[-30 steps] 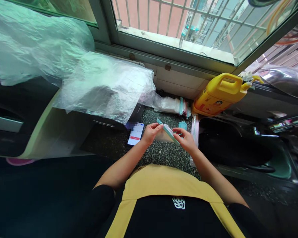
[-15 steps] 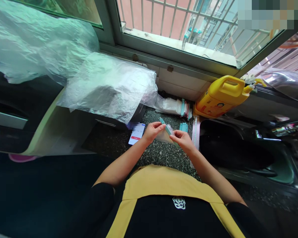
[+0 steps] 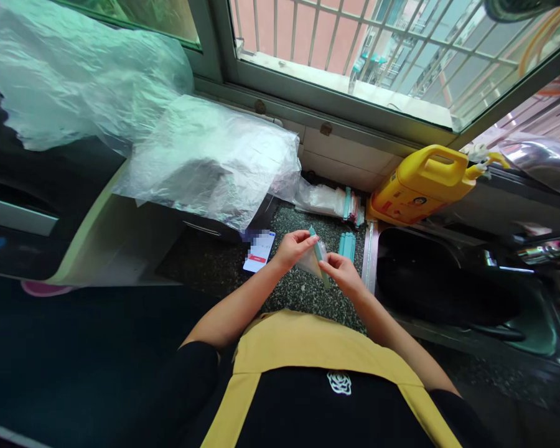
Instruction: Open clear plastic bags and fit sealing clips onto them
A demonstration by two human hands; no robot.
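A teal bag clip (image 3: 318, 252) lies slantwise across a small clear plastic bag (image 3: 308, 262), held over the speckled counter. My left hand (image 3: 292, 250) pinches the upper end of the clip and bag between thumb and fingers. Lower down on the clip, my right hand (image 3: 343, 274) is closed, its thumb and fingertips pressed against it. Whether the clip is fully snapped along its length cannot be made out. Just beyond my right hand, several more teal clips (image 3: 347, 246) lie side by side. Clipped plastic bags (image 3: 325, 200) rest against the back wall.
A phone (image 3: 259, 252) lies on the counter (image 3: 292, 295) left of my hands. Crumpled plastic sheeting (image 3: 214, 149) covers things at the left. To the right are a yellow pump jug (image 3: 417, 186) and a sink (image 3: 536, 336) holding a dark pan (image 3: 443, 280). A barred window (image 3: 345, 43) is ahead.
The clip has turned steeper in my hands, and my left hand has shifted slightly right along with it. The whole view has moved a little.
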